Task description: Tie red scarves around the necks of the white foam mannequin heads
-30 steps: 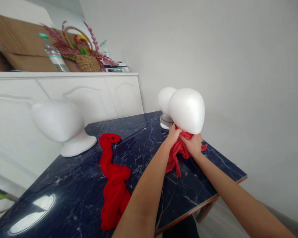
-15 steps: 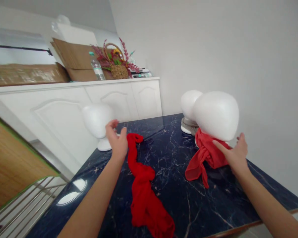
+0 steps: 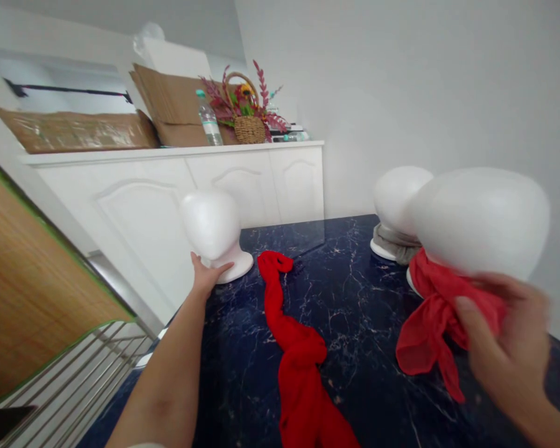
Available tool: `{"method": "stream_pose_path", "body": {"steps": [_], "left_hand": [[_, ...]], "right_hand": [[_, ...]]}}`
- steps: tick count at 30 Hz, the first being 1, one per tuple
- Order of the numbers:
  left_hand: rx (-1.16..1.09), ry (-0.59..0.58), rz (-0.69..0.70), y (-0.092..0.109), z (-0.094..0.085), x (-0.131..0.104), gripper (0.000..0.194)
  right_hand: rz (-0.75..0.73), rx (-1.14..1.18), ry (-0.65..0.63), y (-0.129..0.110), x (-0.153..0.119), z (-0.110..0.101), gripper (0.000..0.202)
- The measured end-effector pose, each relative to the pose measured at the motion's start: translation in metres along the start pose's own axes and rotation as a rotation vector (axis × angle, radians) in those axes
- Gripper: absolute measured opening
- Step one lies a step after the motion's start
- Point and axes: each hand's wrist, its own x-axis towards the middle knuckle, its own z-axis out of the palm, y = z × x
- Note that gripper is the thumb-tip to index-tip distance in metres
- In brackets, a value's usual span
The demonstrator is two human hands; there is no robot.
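A white mannequin head [image 3: 212,221] stands at the table's left edge, and my left hand [image 3: 206,274] is around its neck from the near left side, thumb across the base. On the right, another white mannequin head [image 3: 480,218] wears a coral-red scarf [image 3: 427,336] knotted at its neck, with two loose ends hanging. My right hand [image 3: 513,336], slightly blurred, grips this scarf at the neck; its fingertips are partly hidden. Between my arms lies a long, twisted bright-red scarf [image 3: 298,342], which neither hand touches.
Behind the right head stands a third mannequin head [image 3: 399,196] with a grey scarf [image 3: 394,239] around its neck. A dark blue marbled table [image 3: 350,311] bears everything. Beyond are a white cabinet [image 3: 144,211], a bottle [image 3: 208,118] and a flower basket [image 3: 249,129]. Left is a metal rack [image 3: 98,373].
My left hand has gone from beside the left head to its neck, and that head sits slightly further right. My right hand has closed on the coral-red scarf. The view has swung left.
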Motion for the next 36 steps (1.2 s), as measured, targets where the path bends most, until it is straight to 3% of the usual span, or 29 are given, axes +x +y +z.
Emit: {"method": "stream_pose_path", "body": {"steps": [1,3,5,7,9,12,14,18,20,23,29,36], "left_hand": [[-0.018,0.016,0.032,0.001,0.004,0.003,0.126],[-0.036,0.063,0.071,0.002,0.011,0.008,0.118],[-0.031,0.083,0.051,0.001,0.018,0.011,0.115],[-0.011,0.082,0.018,0.001,0.022,0.013,0.114],[-0.001,0.052,0.017,0.001,0.023,0.014,0.107],[0.000,-0.031,0.044,0.005,0.019,0.013,0.090],[0.014,-0.073,0.042,0.012,0.014,0.011,0.085],[0.038,-0.109,0.019,0.033,0.005,-0.002,0.084],[0.030,-0.097,0.020,0.045,0.003,-0.011,0.082],[-0.008,-0.093,0.032,0.065,-0.002,-0.028,0.078],[-0.064,-0.132,0.100,0.109,-0.019,-0.070,0.078],[-0.144,-0.263,0.037,0.150,-0.020,-0.138,0.072]], "right_hand": [[-0.070,0.093,-0.201,-0.022,-0.005,0.012,0.035],[-0.169,0.166,-0.692,-0.065,-0.016,0.045,0.030],[-0.221,0.118,-0.960,-0.100,-0.027,0.086,0.041],[-0.260,0.011,-1.052,-0.123,-0.039,0.125,0.054],[-0.281,-0.066,-1.068,-0.133,-0.049,0.155,0.054],[-0.275,-0.028,-1.096,-0.130,-0.056,0.179,0.026],[-0.138,0.150,-1.139,-0.121,-0.053,0.181,0.011],[0.585,0.787,-1.180,-0.099,-0.029,0.165,0.010],[0.783,0.997,-1.141,-0.090,-0.007,0.149,0.010],[0.715,1.129,-1.140,-0.083,0.035,0.119,0.020],[0.361,1.165,-1.236,-0.095,0.111,0.047,0.022],[0.065,1.105,-0.997,-0.122,0.160,-0.025,0.008]]}}
